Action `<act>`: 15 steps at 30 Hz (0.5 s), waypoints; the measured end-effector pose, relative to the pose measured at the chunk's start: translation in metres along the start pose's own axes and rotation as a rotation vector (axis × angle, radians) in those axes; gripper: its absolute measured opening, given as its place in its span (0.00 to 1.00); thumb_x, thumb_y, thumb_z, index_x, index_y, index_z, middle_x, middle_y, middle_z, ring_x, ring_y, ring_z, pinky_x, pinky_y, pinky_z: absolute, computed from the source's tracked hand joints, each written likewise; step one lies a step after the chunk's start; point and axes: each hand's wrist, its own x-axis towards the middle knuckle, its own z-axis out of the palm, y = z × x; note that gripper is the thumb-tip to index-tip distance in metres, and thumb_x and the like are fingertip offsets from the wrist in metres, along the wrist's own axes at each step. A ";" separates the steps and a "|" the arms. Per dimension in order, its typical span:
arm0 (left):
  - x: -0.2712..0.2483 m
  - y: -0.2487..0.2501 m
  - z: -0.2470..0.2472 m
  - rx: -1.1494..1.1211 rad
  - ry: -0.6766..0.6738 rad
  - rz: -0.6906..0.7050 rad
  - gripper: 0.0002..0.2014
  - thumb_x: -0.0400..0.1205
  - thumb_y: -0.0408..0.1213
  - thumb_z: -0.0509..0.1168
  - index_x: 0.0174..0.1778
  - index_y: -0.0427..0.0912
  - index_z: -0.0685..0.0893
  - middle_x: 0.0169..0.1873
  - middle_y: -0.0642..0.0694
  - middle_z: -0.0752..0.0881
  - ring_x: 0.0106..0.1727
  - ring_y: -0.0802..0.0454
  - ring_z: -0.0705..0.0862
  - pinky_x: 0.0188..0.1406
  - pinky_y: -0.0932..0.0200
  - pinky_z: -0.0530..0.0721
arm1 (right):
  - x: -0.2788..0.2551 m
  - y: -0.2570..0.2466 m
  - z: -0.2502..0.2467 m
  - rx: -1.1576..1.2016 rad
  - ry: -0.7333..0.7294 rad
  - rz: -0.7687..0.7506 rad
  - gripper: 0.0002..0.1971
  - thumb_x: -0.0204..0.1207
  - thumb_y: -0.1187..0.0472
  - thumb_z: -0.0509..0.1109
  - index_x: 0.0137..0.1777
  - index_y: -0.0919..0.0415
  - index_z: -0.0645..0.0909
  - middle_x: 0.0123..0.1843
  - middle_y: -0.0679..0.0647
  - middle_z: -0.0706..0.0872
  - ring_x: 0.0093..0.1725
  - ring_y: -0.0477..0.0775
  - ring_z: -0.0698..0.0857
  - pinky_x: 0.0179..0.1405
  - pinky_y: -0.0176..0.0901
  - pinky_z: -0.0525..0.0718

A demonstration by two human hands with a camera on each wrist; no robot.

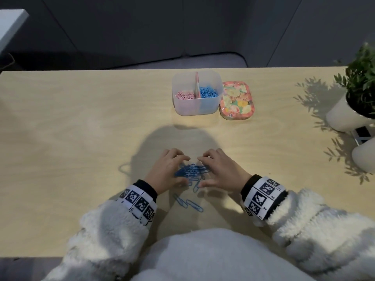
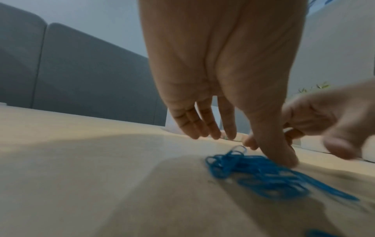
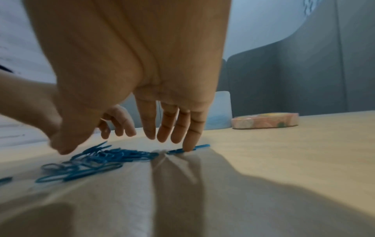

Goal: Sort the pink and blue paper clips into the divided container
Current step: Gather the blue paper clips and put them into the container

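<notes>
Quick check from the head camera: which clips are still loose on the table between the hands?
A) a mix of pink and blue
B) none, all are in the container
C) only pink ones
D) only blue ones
D: the pile of blue clips lies between the left hand and right hand; pink clips show only inside the divided container.

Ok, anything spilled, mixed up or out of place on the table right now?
Nothing mis-sorted: container holds pink left, blue right. Only a few stray blue clips lie apart from the pile between both hands.
</notes>
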 end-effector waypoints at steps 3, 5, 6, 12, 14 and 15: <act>-0.001 -0.006 -0.003 0.047 -0.049 -0.048 0.28 0.70 0.48 0.74 0.66 0.47 0.78 0.62 0.46 0.75 0.63 0.47 0.71 0.66 0.54 0.72 | 0.000 -0.006 0.007 -0.121 -0.017 -0.025 0.43 0.61 0.36 0.73 0.74 0.55 0.66 0.69 0.54 0.72 0.65 0.56 0.69 0.67 0.48 0.70; 0.000 -0.002 -0.001 -0.012 -0.056 -0.044 0.23 0.72 0.41 0.73 0.63 0.43 0.80 0.59 0.43 0.78 0.61 0.45 0.76 0.63 0.52 0.76 | 0.003 -0.014 0.014 -0.155 0.028 -0.039 0.36 0.64 0.39 0.72 0.71 0.53 0.69 0.65 0.53 0.73 0.63 0.56 0.70 0.64 0.50 0.72; 0.002 0.001 0.000 -0.030 -0.046 -0.031 0.20 0.73 0.38 0.72 0.62 0.41 0.81 0.57 0.42 0.80 0.59 0.44 0.78 0.61 0.51 0.77 | 0.006 -0.016 0.015 -0.146 0.035 -0.040 0.32 0.66 0.42 0.71 0.70 0.53 0.70 0.64 0.53 0.74 0.61 0.56 0.70 0.63 0.50 0.72; 0.008 0.012 0.001 -0.009 -0.026 -0.006 0.12 0.77 0.33 0.66 0.56 0.38 0.84 0.51 0.39 0.85 0.52 0.40 0.83 0.50 0.49 0.79 | 0.011 -0.017 0.010 -0.038 0.007 -0.005 0.15 0.79 0.62 0.60 0.63 0.63 0.78 0.57 0.61 0.78 0.60 0.61 0.74 0.54 0.52 0.74; 0.008 0.011 0.000 -0.004 -0.026 0.010 0.12 0.77 0.32 0.66 0.56 0.38 0.84 0.51 0.38 0.86 0.51 0.39 0.83 0.49 0.48 0.80 | 0.009 -0.013 0.011 -0.061 -0.002 0.003 0.14 0.80 0.63 0.59 0.62 0.65 0.78 0.57 0.62 0.78 0.60 0.61 0.75 0.53 0.54 0.76; 0.008 0.011 -0.001 -0.003 -0.022 0.016 0.11 0.78 0.32 0.65 0.55 0.37 0.84 0.50 0.38 0.86 0.50 0.39 0.84 0.49 0.48 0.80 | 0.008 -0.011 0.011 -0.075 -0.007 0.010 0.13 0.80 0.63 0.59 0.62 0.65 0.77 0.58 0.62 0.78 0.60 0.61 0.75 0.53 0.54 0.76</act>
